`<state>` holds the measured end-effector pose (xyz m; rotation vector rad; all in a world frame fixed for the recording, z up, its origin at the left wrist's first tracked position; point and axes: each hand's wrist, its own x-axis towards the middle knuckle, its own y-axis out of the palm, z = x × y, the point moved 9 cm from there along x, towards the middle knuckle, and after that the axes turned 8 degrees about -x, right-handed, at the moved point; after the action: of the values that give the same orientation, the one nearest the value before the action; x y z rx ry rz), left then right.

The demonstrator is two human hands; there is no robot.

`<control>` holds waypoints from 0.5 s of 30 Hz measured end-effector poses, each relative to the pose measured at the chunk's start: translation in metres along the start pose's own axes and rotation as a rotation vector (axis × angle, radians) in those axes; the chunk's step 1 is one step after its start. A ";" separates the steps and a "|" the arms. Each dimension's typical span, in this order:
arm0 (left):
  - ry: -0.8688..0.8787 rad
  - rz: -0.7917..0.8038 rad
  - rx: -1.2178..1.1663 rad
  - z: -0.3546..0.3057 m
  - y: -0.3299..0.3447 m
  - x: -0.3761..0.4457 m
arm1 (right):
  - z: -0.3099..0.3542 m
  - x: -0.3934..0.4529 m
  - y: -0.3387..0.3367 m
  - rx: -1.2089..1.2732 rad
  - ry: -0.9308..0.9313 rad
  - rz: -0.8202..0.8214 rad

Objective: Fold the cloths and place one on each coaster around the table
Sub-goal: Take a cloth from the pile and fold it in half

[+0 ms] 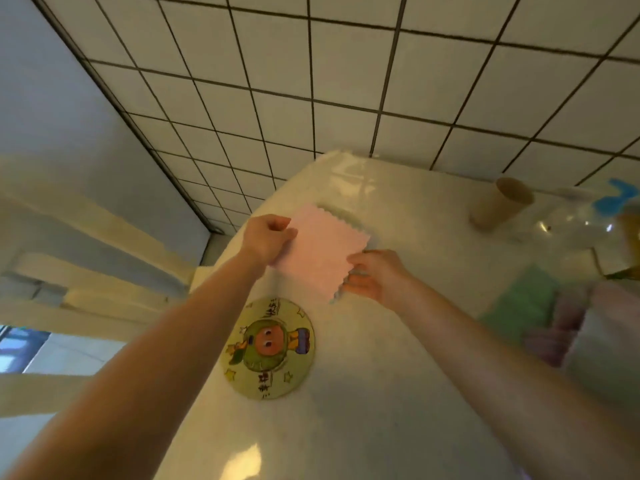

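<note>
A folded pink cloth (323, 252) with scalloped edges is held just above the pale table (398, 393), near its far left corner. My left hand (268, 239) pinches the cloth's left edge. My right hand (375, 277) pinches its near right corner. Something pale lies under the cloth, mostly hidden; I cannot tell if it is a coaster. A round coaster (270, 348) with a cartoon figure lies on the table nearer me, bare. A green cloth (523, 299) and a mauve cloth (557, 327) lie at the right.
A brown paper cup (498, 204) stands at the far right of the table beside a clear plastic bottle (581, 220) with a blue label. The table's left edge drops to a tiled floor (311, 81). A pale chair (86, 244) stands at the left.
</note>
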<state>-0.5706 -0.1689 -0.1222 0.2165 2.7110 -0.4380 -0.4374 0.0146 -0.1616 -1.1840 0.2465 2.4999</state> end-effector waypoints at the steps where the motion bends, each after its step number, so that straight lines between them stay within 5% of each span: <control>1: 0.017 0.016 0.044 -0.005 0.008 0.019 | 0.001 0.013 0.002 0.045 0.015 -0.009; 15: 0.196 0.076 0.347 -0.013 0.045 0.081 | -0.004 0.054 0.004 0.114 0.042 -0.105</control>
<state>-0.6400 -0.1155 -0.1552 0.4780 2.7850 -0.9067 -0.4678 0.0235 -0.2057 -1.1735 0.3245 2.3404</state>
